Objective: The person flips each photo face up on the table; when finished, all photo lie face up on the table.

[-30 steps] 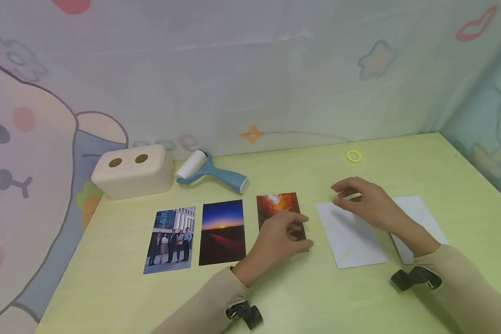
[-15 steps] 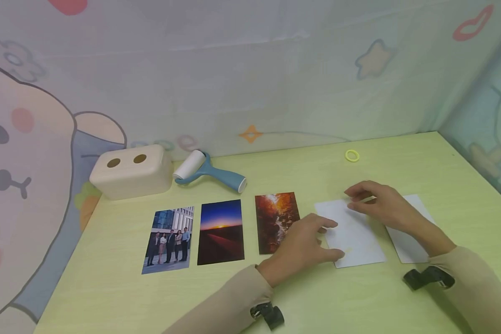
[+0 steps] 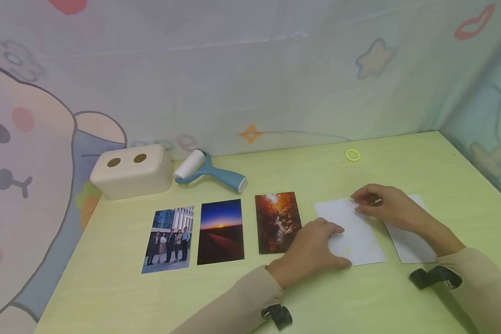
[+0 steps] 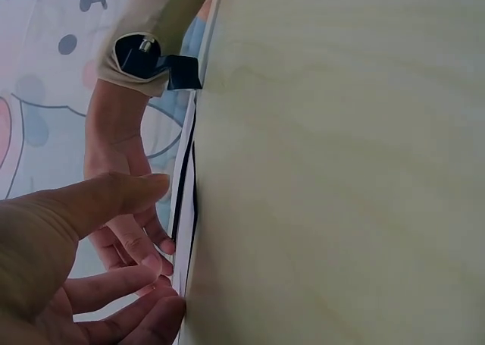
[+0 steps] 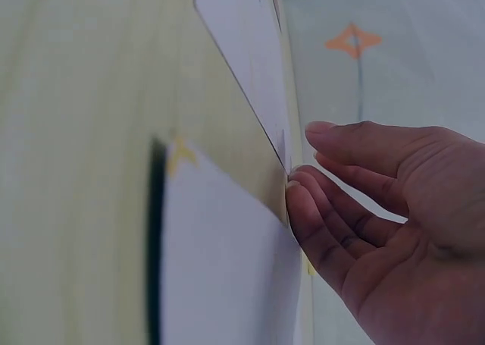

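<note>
My left hand [image 3: 311,253] lies at the left edge of a white card [image 3: 356,239] with faint yellow marks, thumb spread from the fingers. In the left wrist view, the thumb of the left hand [image 4: 53,239] stands apart from the card while other fingertips reach its edge. Over the card's far right corner is my right hand [image 3: 394,208]. The right wrist view has fingertips of the right hand [image 5: 409,201] at the card's corner, thumb clear of it. A second white card [image 3: 411,246] lies partly hidden beneath the right forearm.
To the left lie photos of an autumn stream [image 3: 277,218], a sunset [image 3: 220,232] and a group of people [image 3: 169,241]. Behind them are a blue-handled roller [image 3: 225,178] and a cream box [image 3: 131,181] with two holes. A yellow ring [image 3: 352,155] lies near the back.
My left hand has moved right, from over the autumn photo to the white card's left edge. The right hand has shifted slightly right and nearer, to the card's far corner.
</note>
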Demonstrator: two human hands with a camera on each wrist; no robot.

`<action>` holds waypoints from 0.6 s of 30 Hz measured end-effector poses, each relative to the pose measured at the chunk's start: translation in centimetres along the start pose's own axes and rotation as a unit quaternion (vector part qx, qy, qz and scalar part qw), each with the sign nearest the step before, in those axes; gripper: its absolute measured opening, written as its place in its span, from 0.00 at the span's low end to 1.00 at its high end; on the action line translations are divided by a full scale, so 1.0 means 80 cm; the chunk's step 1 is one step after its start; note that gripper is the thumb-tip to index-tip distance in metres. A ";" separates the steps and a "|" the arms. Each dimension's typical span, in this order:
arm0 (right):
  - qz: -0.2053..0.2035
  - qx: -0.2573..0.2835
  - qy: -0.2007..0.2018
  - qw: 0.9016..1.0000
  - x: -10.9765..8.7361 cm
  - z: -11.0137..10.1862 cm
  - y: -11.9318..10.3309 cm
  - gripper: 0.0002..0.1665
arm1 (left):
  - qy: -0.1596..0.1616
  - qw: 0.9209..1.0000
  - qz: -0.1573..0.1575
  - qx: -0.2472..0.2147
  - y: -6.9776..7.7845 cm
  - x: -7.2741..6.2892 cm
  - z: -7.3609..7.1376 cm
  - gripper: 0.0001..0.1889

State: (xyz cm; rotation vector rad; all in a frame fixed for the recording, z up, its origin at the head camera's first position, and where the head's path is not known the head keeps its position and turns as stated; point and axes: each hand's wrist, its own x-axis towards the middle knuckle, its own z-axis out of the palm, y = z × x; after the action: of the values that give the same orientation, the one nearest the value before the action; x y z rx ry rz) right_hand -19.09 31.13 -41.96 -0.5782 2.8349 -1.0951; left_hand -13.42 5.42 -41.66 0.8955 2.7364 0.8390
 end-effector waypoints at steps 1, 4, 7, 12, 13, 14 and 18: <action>-0.001 0.000 -0.001 1.000 -0.001 -0.001 0.001 0.15 | 0.000 1.000 0.001 0.005 0.000 0.000 0.001 0.33; -0.003 0.002 -0.005 1.000 -0.002 -0.003 0.003 0.15 | 0.001 1.000 0.006 0.012 0.002 -0.001 0.003 0.33; -0.003 0.008 -0.007 1.000 -0.002 -0.004 0.002 0.15 | 0.003 1.000 0.009 0.016 0.003 -0.001 0.004 0.33; -0.004 0.018 -0.015 1.000 0.000 -0.002 -0.001 0.17 | 0.009 0.999 0.008 0.033 0.005 -0.002 0.004 0.33; -0.003 0.018 -0.017 1.000 0.000 -0.001 -0.001 0.17 | 0.010 0.999 0.008 0.037 0.005 -0.001 0.004 0.33; -0.002 0.017 -0.018 1.000 0.000 -0.001 -0.001 0.17 | 0.011 0.999 0.008 0.041 0.005 -0.001 0.005 0.32; 0.001 0.016 -0.019 1.000 0.000 0.000 0.000 0.18 | 0.011 0.998 0.004 0.058 0.007 0.000 0.006 0.32</action>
State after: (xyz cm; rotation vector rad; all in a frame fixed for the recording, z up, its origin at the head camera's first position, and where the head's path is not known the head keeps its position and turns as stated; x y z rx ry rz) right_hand -19.10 31.14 -41.94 -0.5865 2.7805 -1.1137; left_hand -13.02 5.98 -41.75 0.9253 2.8268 0.7009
